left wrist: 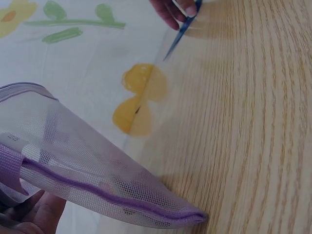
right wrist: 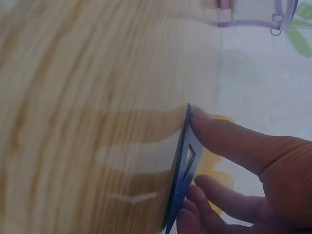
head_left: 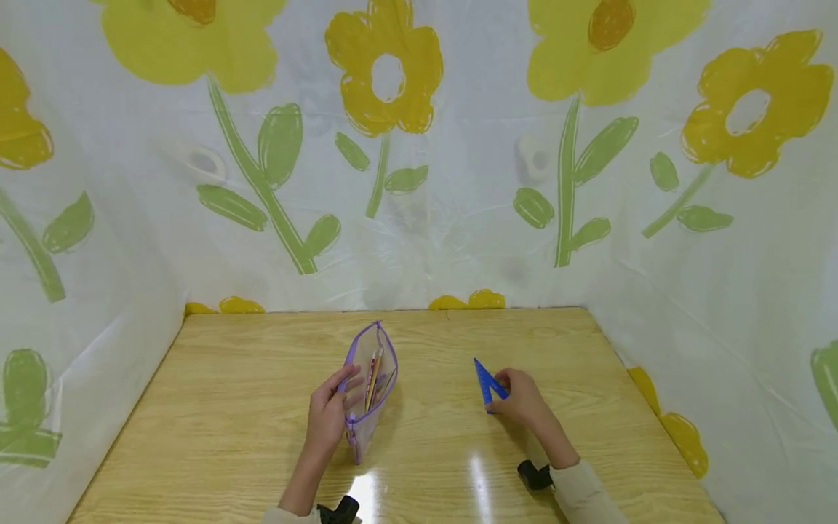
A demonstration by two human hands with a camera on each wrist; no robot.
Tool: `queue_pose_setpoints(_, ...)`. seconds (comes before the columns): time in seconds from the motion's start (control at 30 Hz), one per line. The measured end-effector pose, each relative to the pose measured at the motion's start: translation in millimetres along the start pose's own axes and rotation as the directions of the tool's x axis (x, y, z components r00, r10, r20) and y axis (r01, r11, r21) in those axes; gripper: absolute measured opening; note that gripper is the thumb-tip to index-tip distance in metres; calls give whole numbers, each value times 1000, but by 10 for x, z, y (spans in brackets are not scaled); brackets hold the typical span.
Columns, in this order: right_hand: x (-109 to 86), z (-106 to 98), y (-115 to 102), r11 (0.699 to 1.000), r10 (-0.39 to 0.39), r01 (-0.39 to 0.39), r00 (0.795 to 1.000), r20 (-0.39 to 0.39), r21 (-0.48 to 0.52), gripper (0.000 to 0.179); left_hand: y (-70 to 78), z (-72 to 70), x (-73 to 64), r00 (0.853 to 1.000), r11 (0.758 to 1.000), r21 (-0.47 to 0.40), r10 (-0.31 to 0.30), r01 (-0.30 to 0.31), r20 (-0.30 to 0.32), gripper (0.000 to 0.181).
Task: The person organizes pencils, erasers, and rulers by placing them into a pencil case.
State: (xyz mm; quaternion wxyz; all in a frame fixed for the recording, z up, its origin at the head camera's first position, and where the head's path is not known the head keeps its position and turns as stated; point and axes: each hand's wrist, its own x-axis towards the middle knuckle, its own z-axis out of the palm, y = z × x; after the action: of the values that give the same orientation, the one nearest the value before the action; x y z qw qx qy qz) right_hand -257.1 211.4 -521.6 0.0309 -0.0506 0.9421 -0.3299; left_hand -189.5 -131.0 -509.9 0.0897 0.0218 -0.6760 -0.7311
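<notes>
My left hand grips the near side of a mesh pencil pouch with purple edging, its mouth spread wide. Pencils stand inside it. The pouch's mesh side and purple seam fill the lower left of the left wrist view, where part of the left hand shows behind it. To the right, my right hand pinches a blue set square between thumb and fingers. The right wrist view shows the set square nearly edge-on, tilted up from the table.
A wood-grain table lies under both hands. White cloth with yellow flowers hangs at the back and on both sides. Dark wrist cameras are worn on both wrists. Light glares off the table's near part.
</notes>
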Motion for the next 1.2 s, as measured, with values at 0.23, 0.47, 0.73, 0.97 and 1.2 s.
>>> queue_pose_setpoints(0.23, 7, -21, 3, 1000, 20, -21, 999, 45, 17, 60, -7, 9, -13, 1000, 1000, -5, 0, 0, -1, 56)
queue_pose_setpoints(0.47, 15, -67, -16, 999, 6, -11, 994, 107, 43, 56, -24, 8, -2, 1000, 1000, -10, 15, -15, -3, 55)
queue_pose_setpoints(0.73, 41, -85, -62, 999, -5, -3, 987, 161, 54, 52, -11, 20, -11, 1000, 1000, -17, -1, 1, -3, 55)
queue_pose_setpoints(0.97, 59, -97, -86, 999, -20, 12, 980, 199, 42, 53, 0, 22, -17, 1000, 1000, -25, -2, 2, -1, 55)
queue_pose_setpoints(1.2, 105, -85, -126, 999, -20, 6, 967, 255, 54, 53, -7, -3, 2, 1000, 999, -32, -13, 12, -12, 55)
